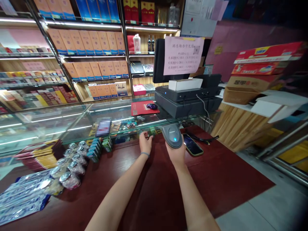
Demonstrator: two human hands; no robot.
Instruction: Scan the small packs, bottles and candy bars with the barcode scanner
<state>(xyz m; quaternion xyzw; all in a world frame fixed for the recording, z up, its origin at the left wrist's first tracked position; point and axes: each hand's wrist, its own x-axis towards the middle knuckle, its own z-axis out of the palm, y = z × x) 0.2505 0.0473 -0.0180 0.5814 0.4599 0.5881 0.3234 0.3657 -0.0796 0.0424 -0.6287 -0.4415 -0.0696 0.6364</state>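
My right hand (176, 154) is wrapped round the handle of a dark grey barcode scanner (172, 136). A blue light glows on the scanner's top. To its left, my left hand (145, 143) is closed, with the fingers curled and the thumb pressed in. A small green box (152, 130) shows at its fingertips, partly hidden, just in front of the scanner's head. Both hands are above the far edge of the dark red table (154, 192). Beside my right hand lies a smartphone (193, 145), with a black cable (203, 138) just behind it.
On the left are several lidded jars (69, 180), small green boxes (107, 144), blue packets (24, 195) and red-gold packs (40, 155). A glass counter (79, 123) runs behind, holding a mouse (152, 106), monitor (157, 61) and cash drawer (178, 106). Cartons (255, 81) are stacked at right.
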